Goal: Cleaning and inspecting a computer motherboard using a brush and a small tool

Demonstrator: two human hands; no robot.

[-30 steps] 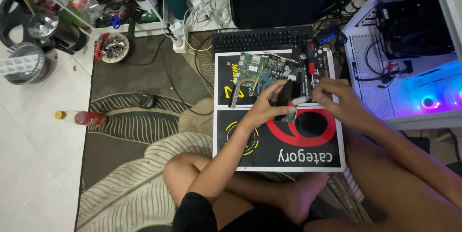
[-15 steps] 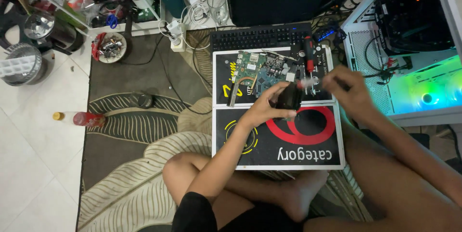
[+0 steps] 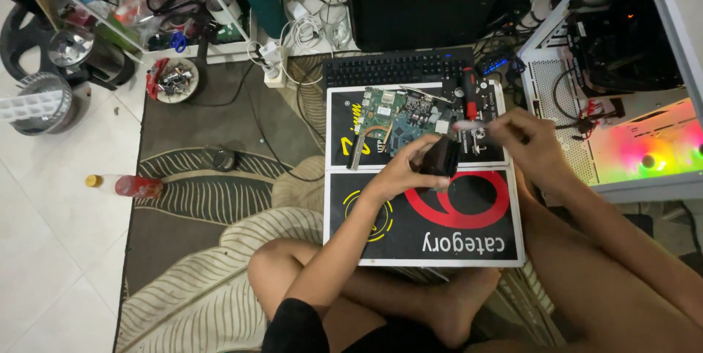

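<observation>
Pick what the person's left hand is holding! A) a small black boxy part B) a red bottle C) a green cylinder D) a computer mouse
A: the left hand is wrapped around a small black boxy part over the flat black board, just below the green circuit board; the red bottle lies far off on the floor, untouched.

Small black boxy part (image 3: 440, 157), upright over board, w/ thin pale tool (image 3: 474, 125) beside.
</observation>
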